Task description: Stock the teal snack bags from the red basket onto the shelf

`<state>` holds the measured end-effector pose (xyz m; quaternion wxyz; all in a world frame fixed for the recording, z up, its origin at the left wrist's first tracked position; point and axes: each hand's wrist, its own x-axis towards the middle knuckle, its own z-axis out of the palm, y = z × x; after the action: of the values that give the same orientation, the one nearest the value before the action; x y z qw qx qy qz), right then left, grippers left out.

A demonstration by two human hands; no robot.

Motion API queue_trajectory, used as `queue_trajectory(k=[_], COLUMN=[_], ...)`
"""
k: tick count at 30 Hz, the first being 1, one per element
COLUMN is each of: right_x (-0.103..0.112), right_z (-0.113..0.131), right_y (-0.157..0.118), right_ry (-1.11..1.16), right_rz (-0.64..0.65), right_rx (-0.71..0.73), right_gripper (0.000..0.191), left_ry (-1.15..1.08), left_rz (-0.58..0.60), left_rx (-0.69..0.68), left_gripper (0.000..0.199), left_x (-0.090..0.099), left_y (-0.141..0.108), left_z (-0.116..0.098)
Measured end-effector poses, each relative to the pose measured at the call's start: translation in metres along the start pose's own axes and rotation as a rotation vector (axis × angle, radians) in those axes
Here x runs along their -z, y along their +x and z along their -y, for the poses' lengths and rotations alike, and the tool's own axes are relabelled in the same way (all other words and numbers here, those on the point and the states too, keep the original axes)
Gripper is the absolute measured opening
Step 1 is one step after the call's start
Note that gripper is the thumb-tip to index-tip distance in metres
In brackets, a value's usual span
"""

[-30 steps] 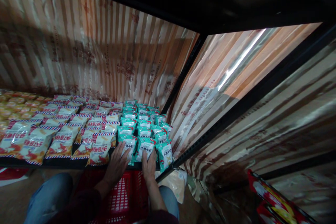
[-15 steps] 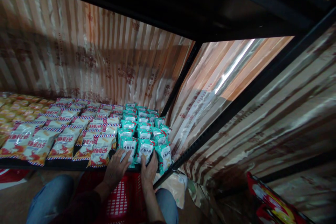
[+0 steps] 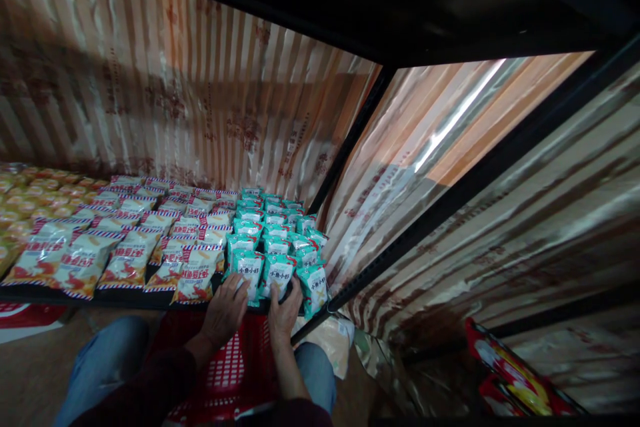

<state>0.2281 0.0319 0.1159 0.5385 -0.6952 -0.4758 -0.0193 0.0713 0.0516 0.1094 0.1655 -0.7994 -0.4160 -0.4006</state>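
Teal-and-white snack bags stand in rows at the right end of a dark shelf. My left hand rests against the lower front of the front-left teal bag, its fingers extended and slightly apart. My right hand has its thumb on the face of the middle front teal bag and its fingers along that bag's right side. Just right of this hand, a third teal bag leans at the shelf's corner. The lower edges of the bags are partly covered by my fingers.
White, red and orange snack bags fill the shelf to the left, with yellow packs beyond. A red basket is between my knees. A black post rises at the right; another shelf hangs overhead. Red packages lie lower right.
The view has shifted slightly, so the shelf and bags appear a little higher. Both hands stay at the same front teal bags, with the right thumb still on the middle one.
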Motion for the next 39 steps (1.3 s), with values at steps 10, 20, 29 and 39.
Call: queue_trajectory(k=[10, 20, 29, 39], right_x=[0.007, 0.010, 0.012, 0.012], right_z=[0.005, 0.013, 0.015, 0.025], right_y=[-0.003, 0.004, 0.004, 0.015], right_ry=[-0.044, -0.135, -0.175, -0.280], right_rz=[-0.051, 0.005, 0.046, 0.052], right_rx=[0.084, 0.190, 0.343, 0.456], right_gripper=[0.042, 0.025, 0.026, 0.028], left_ry=[0.014, 0.023, 0.003, 0.016], left_rz=[0.013, 0.020, -0.024, -0.023], left_rx=[-0.002, -0.039, -0.041, -0.030], left_gripper=[0.036, 0.036, 0.039, 0.032], left_x=[-0.004, -0.001, -0.001, 0.003], left_y=[-0.005, -0.003, -0.004, 0.004], left_z=[0.002, 0.002, 0.003, -0.002])
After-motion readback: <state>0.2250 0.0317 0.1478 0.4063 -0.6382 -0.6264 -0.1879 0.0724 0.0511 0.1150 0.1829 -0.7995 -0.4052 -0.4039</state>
